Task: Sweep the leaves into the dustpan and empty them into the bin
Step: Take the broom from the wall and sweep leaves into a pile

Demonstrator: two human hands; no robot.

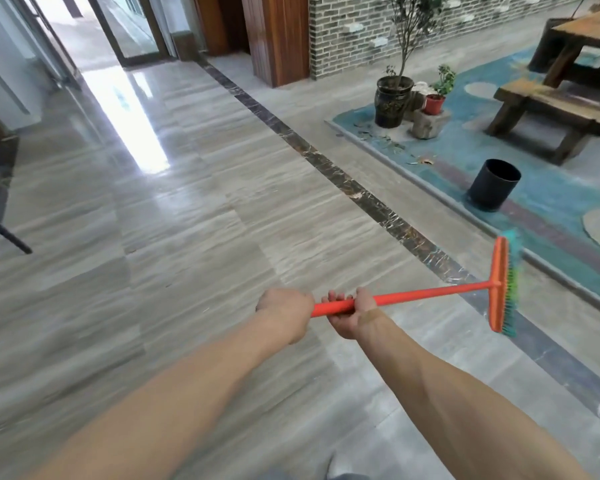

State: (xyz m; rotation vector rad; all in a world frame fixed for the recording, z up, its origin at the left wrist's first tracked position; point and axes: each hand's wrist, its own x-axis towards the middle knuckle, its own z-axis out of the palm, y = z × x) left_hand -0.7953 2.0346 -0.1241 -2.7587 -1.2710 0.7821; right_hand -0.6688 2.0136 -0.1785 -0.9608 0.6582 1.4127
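The leaves [383, 140] lie scattered at upper right of the frame, beside the dark plant pot [392, 102] on the blue floor section, well beyond my hands. I have both closed around the orange broom [430, 292], left hand [284, 311] at the handle's end, right hand [352, 315] nearer the head, its long axis pointing right. The black bin [494, 188] stands between broom and leaves; I see no dustpan.
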